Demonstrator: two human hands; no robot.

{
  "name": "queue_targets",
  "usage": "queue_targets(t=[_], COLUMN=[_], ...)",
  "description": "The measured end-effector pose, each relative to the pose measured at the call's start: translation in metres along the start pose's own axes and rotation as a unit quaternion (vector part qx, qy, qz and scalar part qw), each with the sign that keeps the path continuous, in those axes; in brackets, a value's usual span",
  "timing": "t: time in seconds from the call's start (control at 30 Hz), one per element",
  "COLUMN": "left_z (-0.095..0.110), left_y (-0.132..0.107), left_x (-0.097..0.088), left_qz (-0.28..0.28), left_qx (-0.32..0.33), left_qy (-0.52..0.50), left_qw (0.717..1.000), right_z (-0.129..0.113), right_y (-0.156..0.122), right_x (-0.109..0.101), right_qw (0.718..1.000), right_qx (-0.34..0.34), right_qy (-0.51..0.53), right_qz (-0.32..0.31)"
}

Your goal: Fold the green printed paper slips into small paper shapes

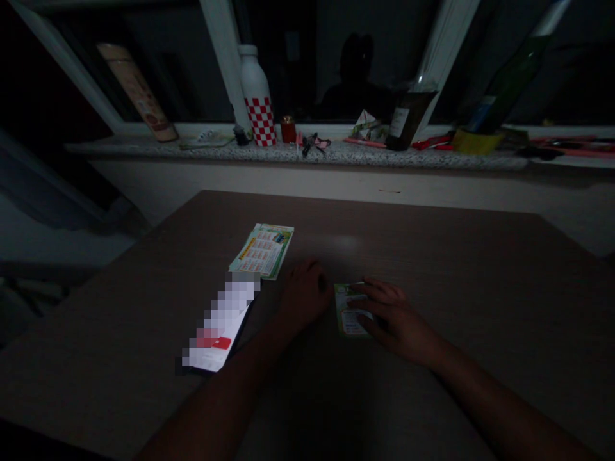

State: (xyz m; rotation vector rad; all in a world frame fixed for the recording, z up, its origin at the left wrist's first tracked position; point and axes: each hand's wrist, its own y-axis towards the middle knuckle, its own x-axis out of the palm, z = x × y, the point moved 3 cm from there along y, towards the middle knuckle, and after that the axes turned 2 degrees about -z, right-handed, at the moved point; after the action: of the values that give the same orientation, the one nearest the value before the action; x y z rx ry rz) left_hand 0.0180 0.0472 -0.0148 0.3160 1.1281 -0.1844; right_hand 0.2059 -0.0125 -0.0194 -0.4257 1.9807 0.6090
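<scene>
A small green-and-white printed card (354,323) lies on the table, its right part covered by my right hand (396,320). The fingers of that hand are spread and rest over the card. Just left of the card, my left hand (303,296) is on the tabletop with its fingers curled in, and nothing shows in them. Beyond it to the left is a stack of similar printed cards (262,251). A phone (225,326) with a lit, partly blurred screen lies between the stack and my left forearm.
The brown table (432,250) meets a wall under a window. On the stone sill (202,148) stand a white bottle with red checks (259,96), a tan tumbler (139,93), a small red jar (288,130), a dark cup (408,121) and a green bottle (514,77). The room is dim.
</scene>
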Motion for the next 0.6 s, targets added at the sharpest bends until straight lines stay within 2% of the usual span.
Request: queue_targets(t=[0.6], left_z=[-0.002], left_y=[0.025], left_x=[-0.001], left_qz=[-0.081], left_qx=[-0.074], left_qy=[-0.029], left_qw=[0.994], right_z=[0.000], right_y=[0.000], right_x=[-0.001], right_qw=[1.000], right_qx=[0.005], right_qy=[0.001], right_qz=[0.001])
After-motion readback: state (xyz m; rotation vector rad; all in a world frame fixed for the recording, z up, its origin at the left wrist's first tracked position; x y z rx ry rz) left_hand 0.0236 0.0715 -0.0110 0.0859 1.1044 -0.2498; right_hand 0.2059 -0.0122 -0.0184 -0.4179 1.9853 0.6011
